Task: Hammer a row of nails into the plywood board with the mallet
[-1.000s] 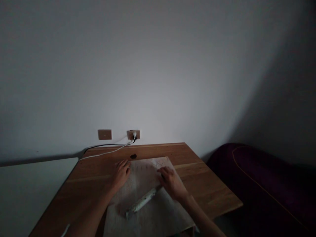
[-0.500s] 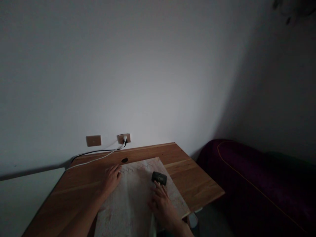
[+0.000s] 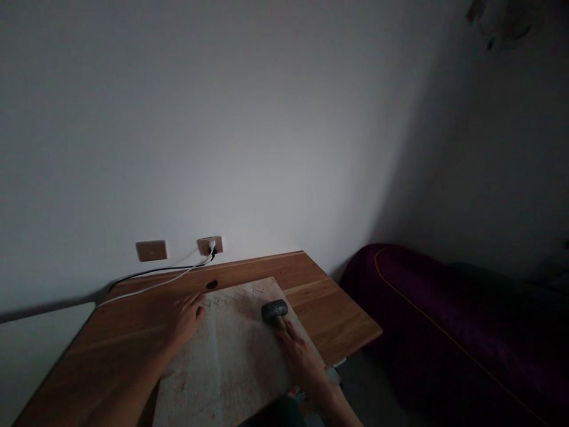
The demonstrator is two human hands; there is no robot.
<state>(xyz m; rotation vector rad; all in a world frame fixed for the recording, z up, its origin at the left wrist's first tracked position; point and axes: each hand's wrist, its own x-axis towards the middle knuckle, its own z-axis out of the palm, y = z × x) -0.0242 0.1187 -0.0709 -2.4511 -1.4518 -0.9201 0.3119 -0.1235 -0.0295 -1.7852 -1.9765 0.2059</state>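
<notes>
My right hand (image 3: pixel 300 359) grips the wooden handle of a black rubber mallet (image 3: pixel 274 311), whose head sits over the far right part of a pale mottled sheet (image 3: pixel 222 362). Whether the head touches the sheet I cannot tell. My left hand (image 3: pixel 184 320) lies flat on the sheet's left side, holding nothing. A row of small zigzag marks (image 3: pixel 231 296) runs along the sheet's far edge. The sheet lies on a wooden desk (image 3: pixel 324 314).
A white cable and a black cable (image 3: pixel 155 277) run from a wall socket (image 3: pixel 210 245) along the desk's back edge. A dark round hole (image 3: pixel 212 284) marks the desktop. A dark purple padded bed (image 3: pixel 444 314) stands right of the desk.
The white strip on the sheet is gone from view, and the mallet has appeared in my right hand. The mallet has since shifted slightly left, and the whole view has drifted that way.
</notes>
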